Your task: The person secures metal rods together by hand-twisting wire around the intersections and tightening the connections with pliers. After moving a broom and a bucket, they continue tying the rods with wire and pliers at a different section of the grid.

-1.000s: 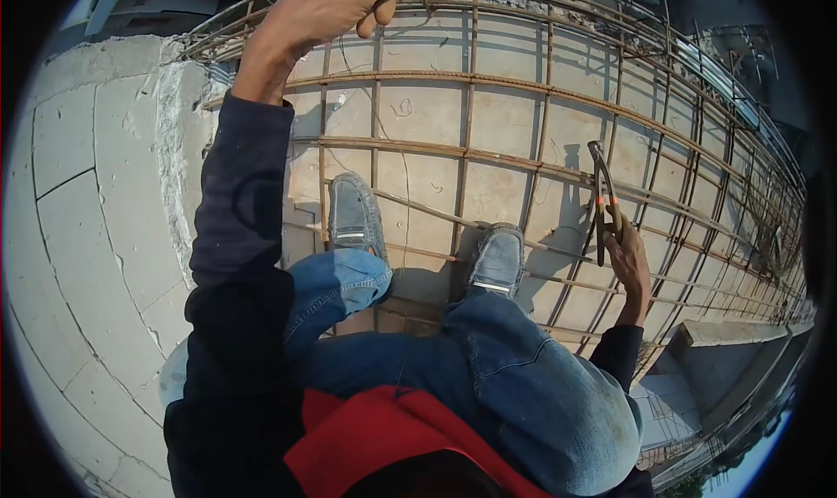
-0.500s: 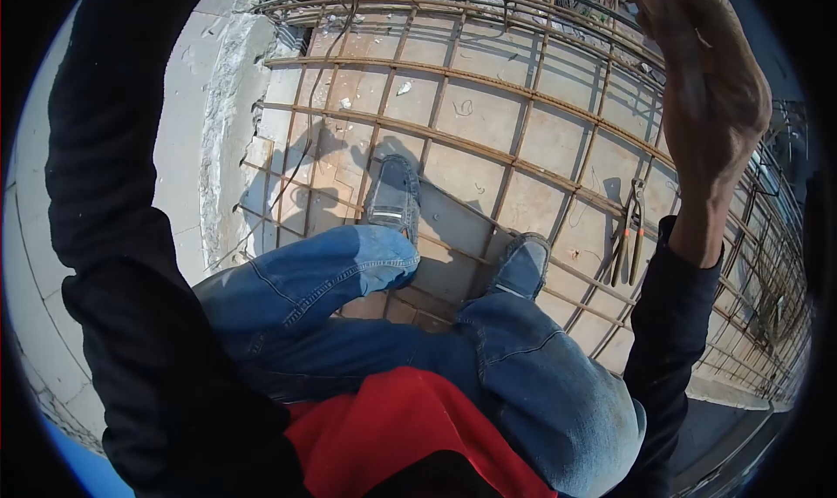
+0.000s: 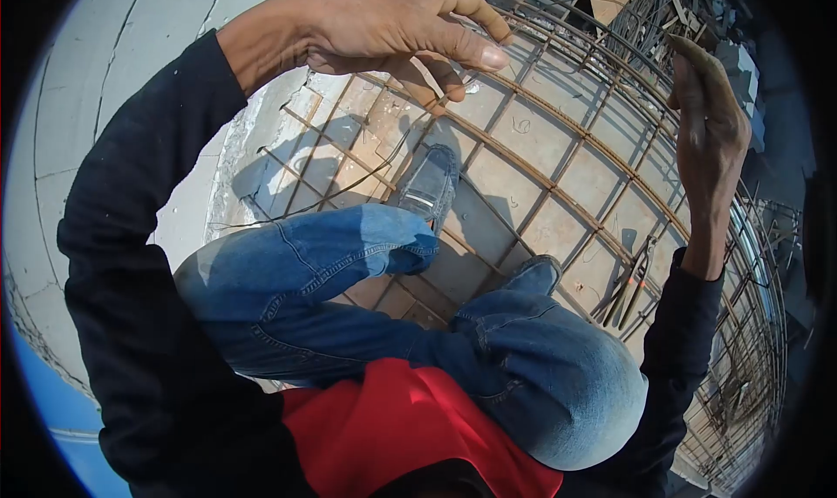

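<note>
Both of my hands are raised in the air in front of the camera. My left hand [image 3: 384,23] hovers at the top middle with its fingers loosely curled and apart, holding nothing. At the right my right hand [image 3: 711,123] is held up edge-on with straight fingers, also empty. Orange-handled pliers [image 3: 632,284] lie on the rusty rebar grid [image 3: 558,197] below my right forearm, apart from both hands. I squat on the grid in blue jeans, with one grey shoe [image 3: 429,184] far forward and the other [image 3: 534,276] close to my knee.
The rebar grid lies over formwork boards and runs away to the right. A grey concrete slab [image 3: 96,88] with a rough broken edge borders it on the left, and thin loose wires trail there. A pile of scrap and boards [image 3: 663,6] sits at the top right.
My right hand has put the pliers down on the grid and risen. My left hand has let go of the far rebar and come up close to the camera.
</note>
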A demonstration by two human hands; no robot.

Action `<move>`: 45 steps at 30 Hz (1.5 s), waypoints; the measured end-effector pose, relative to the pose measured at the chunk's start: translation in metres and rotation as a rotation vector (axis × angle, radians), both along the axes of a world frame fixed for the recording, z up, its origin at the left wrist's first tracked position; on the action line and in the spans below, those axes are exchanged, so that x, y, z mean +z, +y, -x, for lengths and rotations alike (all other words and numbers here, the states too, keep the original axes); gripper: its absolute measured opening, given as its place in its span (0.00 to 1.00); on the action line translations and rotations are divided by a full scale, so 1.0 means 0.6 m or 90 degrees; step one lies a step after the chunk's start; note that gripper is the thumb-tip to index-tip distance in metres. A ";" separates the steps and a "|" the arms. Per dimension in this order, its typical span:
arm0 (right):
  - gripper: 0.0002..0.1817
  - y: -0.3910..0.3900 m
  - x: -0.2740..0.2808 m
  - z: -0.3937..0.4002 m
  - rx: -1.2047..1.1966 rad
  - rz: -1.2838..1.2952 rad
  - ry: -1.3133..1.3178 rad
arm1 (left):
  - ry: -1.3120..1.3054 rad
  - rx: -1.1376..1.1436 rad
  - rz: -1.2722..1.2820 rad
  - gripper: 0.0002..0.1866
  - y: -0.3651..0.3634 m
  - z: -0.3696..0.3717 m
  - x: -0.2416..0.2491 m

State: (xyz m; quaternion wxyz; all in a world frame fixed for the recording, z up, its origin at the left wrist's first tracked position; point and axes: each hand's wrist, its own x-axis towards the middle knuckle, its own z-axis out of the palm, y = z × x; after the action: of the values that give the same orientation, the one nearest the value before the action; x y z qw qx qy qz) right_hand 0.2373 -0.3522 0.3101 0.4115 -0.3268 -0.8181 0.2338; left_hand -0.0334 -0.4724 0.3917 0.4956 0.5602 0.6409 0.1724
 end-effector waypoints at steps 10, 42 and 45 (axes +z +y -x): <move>0.14 0.024 -0.025 0.042 0.152 0.091 -0.001 | 0.239 0.114 -0.021 0.18 -0.088 0.016 0.036; 0.14 -0.125 0.019 0.261 0.530 0.006 -0.137 | 0.159 0.114 -0.225 0.13 -0.173 0.179 0.042; 0.19 -0.115 0.039 0.313 0.494 0.151 -0.117 | 0.091 0.280 -0.310 0.14 -0.222 0.225 0.021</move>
State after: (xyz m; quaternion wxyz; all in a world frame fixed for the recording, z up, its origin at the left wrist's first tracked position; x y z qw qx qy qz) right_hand 0.0497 -0.4215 0.3336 0.1772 -0.0587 -0.8813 0.4342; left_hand -0.1685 -0.6056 0.4045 0.2520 0.5210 0.7196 0.3836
